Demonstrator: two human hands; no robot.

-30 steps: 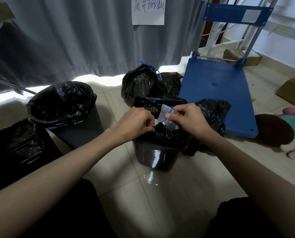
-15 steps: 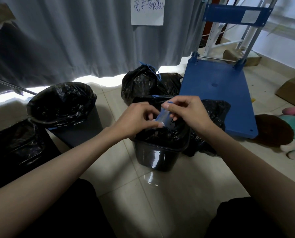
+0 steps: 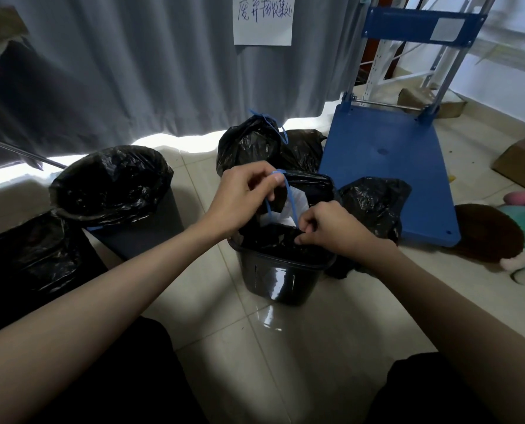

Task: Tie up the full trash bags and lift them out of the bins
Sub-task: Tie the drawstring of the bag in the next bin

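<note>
A small shiny black bin [image 3: 281, 278] stands on the tiled floor in front of me, lined with a black trash bag [image 3: 310, 186]. White paper [image 3: 298, 200] shows inside the bag's mouth. A blue drawstring loop [image 3: 290, 198] rises from the bag's near edge. My left hand [image 3: 244, 194] is raised above the bin and pinches the top of that loop. My right hand [image 3: 331, 229] sits lower, at the bin's near rim, pinching the bag edge where the drawstring comes out.
A larger lined bin [image 3: 114, 191] stands at the left, another black bag [image 3: 32, 255] beside it. A tied bag [image 3: 252, 142] with blue strings sits behind; a loose one [image 3: 374, 203] lies to the right. A blue platform trolley [image 3: 389, 166], plush toys [image 3: 524, 240] and a cardboard box [image 3: 524, 162] lie further right.
My left hand has risen and drawn the blue drawstring up into a long loop. My right hand has dropped from beside it to the bag's near edge at the bin rim.
</note>
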